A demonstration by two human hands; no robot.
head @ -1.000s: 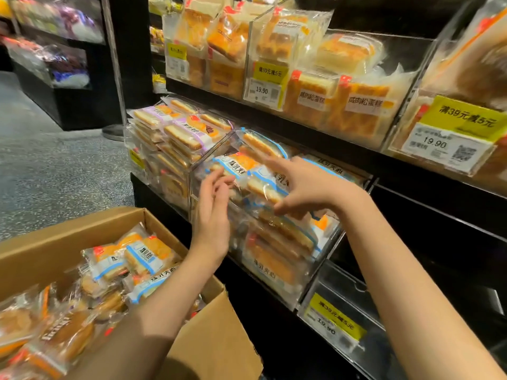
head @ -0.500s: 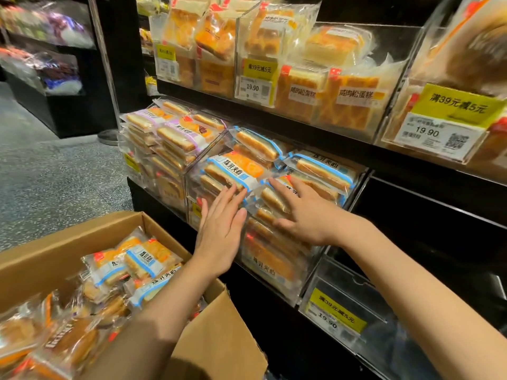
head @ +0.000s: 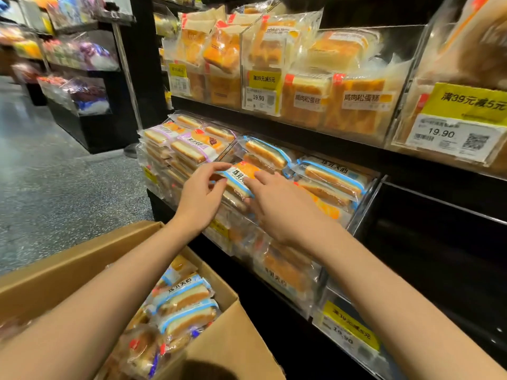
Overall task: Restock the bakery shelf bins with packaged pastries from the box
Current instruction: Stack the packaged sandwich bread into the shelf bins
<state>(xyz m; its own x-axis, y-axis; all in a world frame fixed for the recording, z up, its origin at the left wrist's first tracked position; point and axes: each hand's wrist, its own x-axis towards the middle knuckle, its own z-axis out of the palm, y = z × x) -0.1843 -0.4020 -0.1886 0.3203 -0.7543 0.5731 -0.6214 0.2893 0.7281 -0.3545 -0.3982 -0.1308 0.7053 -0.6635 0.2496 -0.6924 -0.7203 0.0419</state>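
Observation:
A clear bin point(head: 365, 204) on the middle shelf is piled with blue-striped packaged pastries. On top at its left lies one blue-and-orange pastry pack point(head: 241, 176). My left hand point(head: 201, 198) pinches the pack's left end between thumb and fingers. My right hand point(head: 279, 207) lies on the pack's right side with fingers stretched out over the pile. At lower left stands the open cardboard box point(head: 230, 349), holding several more blue-striped pastry packs point(head: 186, 305); my left forearm crosses over it.
A neighbouring bin of purple-striped pastries point(head: 189, 146) sits left of the blue one. The upper shelf holds clear bins of cake packs with yellow price tags point(head: 263, 89). An empty clear bin point(head: 354, 330) sits below right. Grey speckled floor point(head: 55, 193) and other display racks lie to the left.
Both hands moved up from the bin's front face to the top of the pile. My left hand went from flat and pressing to pinching the top pack.

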